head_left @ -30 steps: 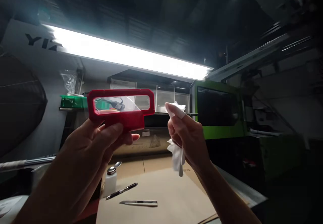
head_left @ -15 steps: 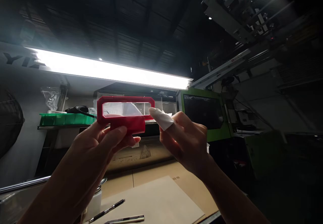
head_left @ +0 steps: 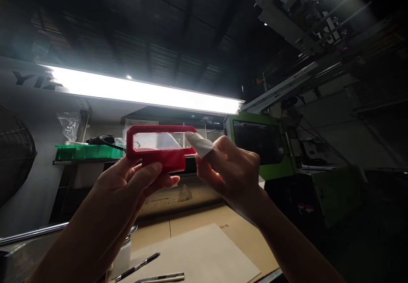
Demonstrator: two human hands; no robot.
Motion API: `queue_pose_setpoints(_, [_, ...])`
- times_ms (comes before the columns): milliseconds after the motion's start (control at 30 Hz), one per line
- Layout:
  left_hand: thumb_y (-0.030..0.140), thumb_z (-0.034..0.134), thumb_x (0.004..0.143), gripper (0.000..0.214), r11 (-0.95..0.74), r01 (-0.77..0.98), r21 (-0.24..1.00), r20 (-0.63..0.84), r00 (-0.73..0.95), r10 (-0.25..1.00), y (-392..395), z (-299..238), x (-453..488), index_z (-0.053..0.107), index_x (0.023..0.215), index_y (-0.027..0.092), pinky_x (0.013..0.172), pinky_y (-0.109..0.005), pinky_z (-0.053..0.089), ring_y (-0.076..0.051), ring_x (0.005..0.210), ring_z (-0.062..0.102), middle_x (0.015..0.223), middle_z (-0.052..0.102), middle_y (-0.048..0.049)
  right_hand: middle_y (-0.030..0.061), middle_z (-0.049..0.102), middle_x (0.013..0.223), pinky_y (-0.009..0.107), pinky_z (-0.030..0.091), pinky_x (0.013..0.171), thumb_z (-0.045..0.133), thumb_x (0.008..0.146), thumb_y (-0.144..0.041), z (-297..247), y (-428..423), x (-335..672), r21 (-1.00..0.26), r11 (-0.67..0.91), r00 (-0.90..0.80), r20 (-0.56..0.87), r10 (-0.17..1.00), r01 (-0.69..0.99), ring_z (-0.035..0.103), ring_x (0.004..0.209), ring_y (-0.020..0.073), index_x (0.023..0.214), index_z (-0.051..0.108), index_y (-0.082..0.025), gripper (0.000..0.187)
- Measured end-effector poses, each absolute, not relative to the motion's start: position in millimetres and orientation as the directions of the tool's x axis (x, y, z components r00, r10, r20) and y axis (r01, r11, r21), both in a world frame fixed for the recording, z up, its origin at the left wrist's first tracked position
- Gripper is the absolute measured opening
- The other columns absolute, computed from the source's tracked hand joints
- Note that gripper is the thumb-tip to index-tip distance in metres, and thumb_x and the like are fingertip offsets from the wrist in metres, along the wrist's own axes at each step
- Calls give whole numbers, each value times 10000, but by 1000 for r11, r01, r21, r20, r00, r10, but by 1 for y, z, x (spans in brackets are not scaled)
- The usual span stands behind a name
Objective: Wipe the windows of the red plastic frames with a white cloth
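Note:
My left hand (head_left: 132,181) holds up a red plastic frame (head_left: 162,160) by its lower block, with the thumb on the near side and fingers behind. The frame has a long window with cut corners, and clear or open space shows through it. My right hand (head_left: 234,166) has its index finger stretched out, wrapped in a white cloth or tissue (head_left: 203,146). The wrapped fingertip is at the right end of the window, against or just in front of the frame; the contact itself is hard to make out. The other right fingers are curled in.
A bright tube lamp (head_left: 143,94) hangs above the hands. Behind are a green tray (head_left: 86,151) on a shelf and a green machine (head_left: 288,164). Below, a pale sheet (head_left: 207,253) lies on cardboard (head_left: 245,227), with a pen (head_left: 138,266) and a white bottle (head_left: 123,257).
The wrapped fingertip has shifted slightly left and up along the window's right end. The left hand still holds the red frame; the view has shifted a little.

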State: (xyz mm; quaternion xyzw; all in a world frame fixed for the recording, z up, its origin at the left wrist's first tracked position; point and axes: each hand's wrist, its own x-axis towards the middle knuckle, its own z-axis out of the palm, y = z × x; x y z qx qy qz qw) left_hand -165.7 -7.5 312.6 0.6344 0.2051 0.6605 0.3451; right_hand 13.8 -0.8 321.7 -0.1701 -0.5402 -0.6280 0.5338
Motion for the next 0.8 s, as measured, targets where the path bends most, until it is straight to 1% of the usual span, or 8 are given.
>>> queue_pose_setpoints(100, [413,674,731,244,-699,-198,687,715,13,699,-8,312,-166,692,937,283,735,-191,569,-175,883,682,988,735,29,-37,442,619,209,296,425,499,877,-193,319,-2,14,330,568,-123,920,-372,754,337,477,57,1095,681,-221,285])
queue_pose_setpoints(200, [397,676,737,190,-701,-219,678,723,25,691,-8,312,-166,704,885,282,702,-178,576,-165,831,695,923,747,30,-53,386,581,195,277,412,465,914,-314,317,3,12,-58,945,60,997,40,322,325,474,61,1153,646,-247,308])
queue_pose_setpoints(233, [392,677,737,179,-699,-227,679,723,36,690,-9,313,-166,707,873,279,686,-170,575,-159,802,699,896,751,28,-66,359,556,186,244,391,466,913,-356,317,6,11,-194,972,53,981,188,137,293,449,56,1168,632,-255,320])
queue_pose_setpoints(300, [396,684,732,177,-699,-238,674,728,54,684,-9,314,-165,713,860,277,648,-140,564,-148,757,704,847,755,26,-89,327,521,175,169,353,483,894,-401,319,14,7,-410,893,-37,911,410,-187,214,401,44,1162,618,-254,335])
queue_pose_setpoints(367, [422,692,718,203,-698,-246,673,731,77,677,-9,314,-166,717,856,275,633,-126,556,-154,762,709,827,757,22,-102,337,505,168,137,332,503,869,-399,321,21,2,-535,742,-166,841,516,-404,173,374,35,1078,630,-232,296])
queue_pose_setpoints(500, [414,698,716,198,-698,-269,664,743,133,656,-11,315,-164,723,855,276,652,-140,563,-164,791,710,837,758,26,-101,341,468,158,124,306,486,857,-370,325,26,-7,-620,514,-360,775,519,-593,138,345,25,703,572,-176,262])
queue_pose_setpoints(567, [388,687,736,170,-698,-285,657,749,144,647,-13,315,-162,725,860,279,647,-136,561,-157,789,707,848,758,28,-98,341,450,155,128,300,472,861,-376,325,26,-9,-642,454,-426,759,493,-618,145,332,24,644,524,-173,301])
queue_pose_setpoints(800, [353,648,784,163,-669,-319,671,736,178,653,-12,312,-160,712,915,281,695,-149,563,-152,822,699,903,758,29,-116,363,446,141,145,304,421,883,-346,324,31,-9,-653,371,-535,756,376,-661,138,329,37,945,579,-208,219])
